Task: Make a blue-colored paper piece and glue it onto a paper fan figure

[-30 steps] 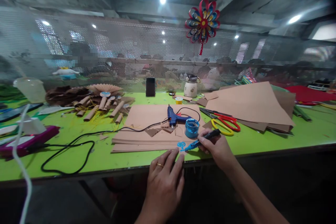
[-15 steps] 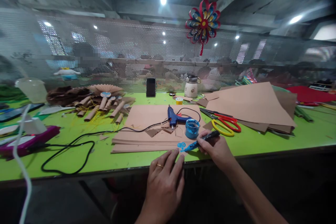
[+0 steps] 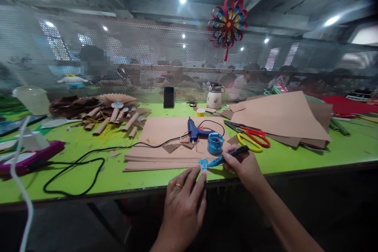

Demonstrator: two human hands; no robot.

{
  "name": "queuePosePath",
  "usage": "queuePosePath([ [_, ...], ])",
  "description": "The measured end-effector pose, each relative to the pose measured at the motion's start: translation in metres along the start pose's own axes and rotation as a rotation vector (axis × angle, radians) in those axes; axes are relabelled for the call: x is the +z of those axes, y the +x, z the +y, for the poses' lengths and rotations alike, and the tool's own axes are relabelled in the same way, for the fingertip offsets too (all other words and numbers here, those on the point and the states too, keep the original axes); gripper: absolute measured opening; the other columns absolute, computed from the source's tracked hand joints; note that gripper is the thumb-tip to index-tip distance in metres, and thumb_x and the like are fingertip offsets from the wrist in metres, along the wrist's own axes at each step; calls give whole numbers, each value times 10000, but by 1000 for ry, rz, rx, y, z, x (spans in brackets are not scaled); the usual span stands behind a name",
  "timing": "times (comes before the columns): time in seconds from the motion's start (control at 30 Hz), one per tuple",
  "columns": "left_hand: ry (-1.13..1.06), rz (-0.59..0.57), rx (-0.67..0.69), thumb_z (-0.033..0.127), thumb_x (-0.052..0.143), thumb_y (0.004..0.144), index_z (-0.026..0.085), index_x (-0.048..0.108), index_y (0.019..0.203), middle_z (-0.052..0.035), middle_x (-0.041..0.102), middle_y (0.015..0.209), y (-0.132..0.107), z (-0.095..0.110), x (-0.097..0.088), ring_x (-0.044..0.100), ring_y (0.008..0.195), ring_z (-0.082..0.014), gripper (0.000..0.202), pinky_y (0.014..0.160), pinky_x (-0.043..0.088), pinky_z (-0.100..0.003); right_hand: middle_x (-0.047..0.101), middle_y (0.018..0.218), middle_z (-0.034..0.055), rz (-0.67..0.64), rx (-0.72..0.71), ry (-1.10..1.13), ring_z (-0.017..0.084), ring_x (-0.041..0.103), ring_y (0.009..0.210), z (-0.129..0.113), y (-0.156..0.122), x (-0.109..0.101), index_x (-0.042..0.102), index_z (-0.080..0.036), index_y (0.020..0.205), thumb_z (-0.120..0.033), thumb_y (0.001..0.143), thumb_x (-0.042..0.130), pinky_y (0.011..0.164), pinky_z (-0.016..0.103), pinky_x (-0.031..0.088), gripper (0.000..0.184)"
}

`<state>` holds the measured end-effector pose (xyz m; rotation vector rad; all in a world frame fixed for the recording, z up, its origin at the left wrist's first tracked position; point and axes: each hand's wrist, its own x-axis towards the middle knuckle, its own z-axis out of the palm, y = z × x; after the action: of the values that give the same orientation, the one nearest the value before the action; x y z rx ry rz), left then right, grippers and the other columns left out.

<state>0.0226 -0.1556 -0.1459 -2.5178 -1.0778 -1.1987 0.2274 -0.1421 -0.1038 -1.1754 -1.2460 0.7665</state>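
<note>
My right hand is closed round a thin paintbrush with a black handle and a blue-stained tip. The tip touches a small round blue-painted paper piece at the near edge of a stack of brown paper sheets. My left hand, with a ring on one finger, lies flat with fingers spread, its fingertips pressing on the paper's near edge beside the small piece. A small open pot of blue paint stands just behind the brush.
A blue glue gun with a black cord lies on the brown sheets. Red and yellow scissors rest to the right, beside larger brown sheets. Rolled paper tubes lie at the left on the green table. A mesh screen stands behind.
Both hands stay in place; the brush tip shifts only slightly over the blue piece. The view has tilted a little.
</note>
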Motion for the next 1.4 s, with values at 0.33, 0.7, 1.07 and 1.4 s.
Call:
queuePosePath([
  [0.33,11,0,10,212,520,887,252,571,1259,-3,594,1310,3,0,-1,517,1160,-215,377,961,334,-380,516,516,-52,-14,12,-74,99,446,464,-3,-3,1,566,-171,749,-359,793,648,484,234,356,210],
  [0.7,15,12,18,200,527,876,254,573,1254,-24,607,1290,3,1,-2,531,1143,-217,385,946,355,-378,529,481,-62,-1,12,57,72,426,411,3,-1,0,543,-177,749,-374,808,656,436,205,333,235],
  [1.07,-3,-22,3,203,536,870,247,568,1251,-35,594,1304,2,0,-2,507,1173,-234,385,959,348,-393,581,549,-39,-130,8,14,97,501,468,-1,-1,3,578,-173,810,-358,818,658,479,225,399,202],
  [1.4,-11,-28,-6,203,528,874,252,574,1242,-21,589,1311,1,1,-3,500,1175,-230,374,965,330,-391,587,584,-24,-171,26,-36,119,526,532,-1,-2,5,598,-169,832,-357,816,657,530,243,417,198],
])
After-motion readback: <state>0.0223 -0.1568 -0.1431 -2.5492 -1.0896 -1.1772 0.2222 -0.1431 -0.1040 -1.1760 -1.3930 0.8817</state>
